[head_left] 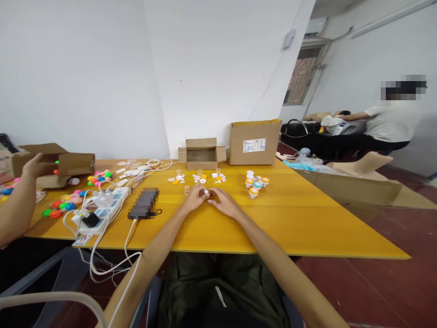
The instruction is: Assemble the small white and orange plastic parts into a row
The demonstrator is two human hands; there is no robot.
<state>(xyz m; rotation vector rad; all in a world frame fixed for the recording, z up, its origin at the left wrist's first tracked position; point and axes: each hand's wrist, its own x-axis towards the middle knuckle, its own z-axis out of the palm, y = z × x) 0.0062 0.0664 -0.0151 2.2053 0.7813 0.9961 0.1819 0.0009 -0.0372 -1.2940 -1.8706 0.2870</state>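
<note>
My left hand [195, 198] and my right hand [221, 201] meet just above the yellow wooden table [218, 232]. Between the fingertips of my left hand is a small white plastic part [206, 192]; the fingers of my right hand curl in against it. Its exact kind is too small to make out. Beside my left hand stands a clear plastic cup [186, 190]. Just beyond the hands lie small piles of loose white pieces and orange rings [203, 176]. To the right is a cluster of small capped containers [253, 193] with white, orange and teal tops.
An open cardboard box [201, 157] and a larger closed box [255, 143] stand against the wall. Left lie a phone [144, 203], a power strip [105, 212] with cables and colourful balls [56, 213]. A co-worker's arm [20, 200] reaches toward another carton [77, 164]. Another person sits far right.
</note>
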